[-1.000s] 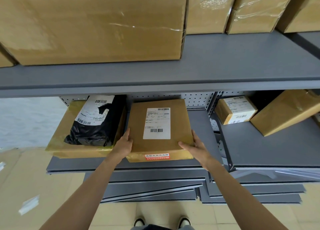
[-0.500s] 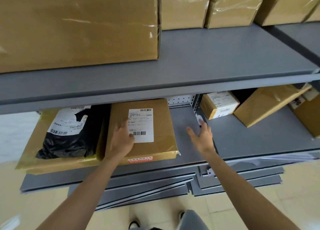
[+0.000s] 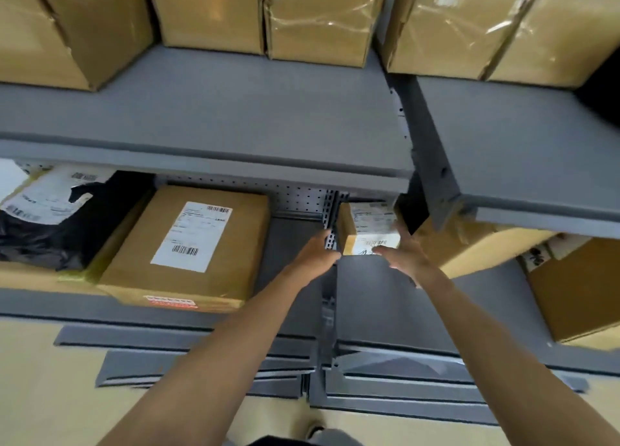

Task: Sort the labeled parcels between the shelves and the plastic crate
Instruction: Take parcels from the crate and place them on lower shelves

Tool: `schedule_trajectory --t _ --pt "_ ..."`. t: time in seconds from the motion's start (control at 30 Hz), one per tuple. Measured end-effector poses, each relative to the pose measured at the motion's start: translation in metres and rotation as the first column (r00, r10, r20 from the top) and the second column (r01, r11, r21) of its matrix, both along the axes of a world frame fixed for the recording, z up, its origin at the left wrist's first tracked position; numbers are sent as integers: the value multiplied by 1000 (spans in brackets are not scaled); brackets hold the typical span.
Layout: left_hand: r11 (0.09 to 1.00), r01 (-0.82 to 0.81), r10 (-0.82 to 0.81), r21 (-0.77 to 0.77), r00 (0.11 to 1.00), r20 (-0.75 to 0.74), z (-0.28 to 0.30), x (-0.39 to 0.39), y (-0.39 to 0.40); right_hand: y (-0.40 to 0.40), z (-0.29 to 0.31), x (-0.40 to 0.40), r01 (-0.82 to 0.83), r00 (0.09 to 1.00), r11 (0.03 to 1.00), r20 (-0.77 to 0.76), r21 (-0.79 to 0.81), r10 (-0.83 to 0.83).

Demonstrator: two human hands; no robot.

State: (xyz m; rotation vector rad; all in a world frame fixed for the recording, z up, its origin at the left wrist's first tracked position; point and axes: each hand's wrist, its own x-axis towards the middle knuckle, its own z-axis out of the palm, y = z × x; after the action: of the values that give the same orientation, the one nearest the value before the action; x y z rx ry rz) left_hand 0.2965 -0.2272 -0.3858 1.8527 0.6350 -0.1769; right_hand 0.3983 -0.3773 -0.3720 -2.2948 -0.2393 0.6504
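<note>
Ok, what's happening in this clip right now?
A person is sorting parcels at grey shelving. Both hands reach for a small labeled box in the right bay; the left hand is at its left side by the upright, the right hand at its right. The flat labeled parcel lies on the left shelf, untouched.

Single head-worn view, wide-angle, facing forward and steeply down at close range onto grey shelving. The upper shelf fills the top of the frame; the lower shelf sits mid-frame. Both forearms enter from the bottom edge. Floor visible below. Motion blur present throughout.
</note>
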Motion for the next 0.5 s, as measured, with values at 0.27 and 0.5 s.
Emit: schedule_trajectory --t 0.27,0.5 --pt "988 -43 42 -148 999 -10 -5 33 -19 4 -9 22 -69 997 996 -44 -64 66" --pt "924 -312 334 -221 940 67 7 8 -10 -9 8 -1 59 998 965 -27 256 -54"
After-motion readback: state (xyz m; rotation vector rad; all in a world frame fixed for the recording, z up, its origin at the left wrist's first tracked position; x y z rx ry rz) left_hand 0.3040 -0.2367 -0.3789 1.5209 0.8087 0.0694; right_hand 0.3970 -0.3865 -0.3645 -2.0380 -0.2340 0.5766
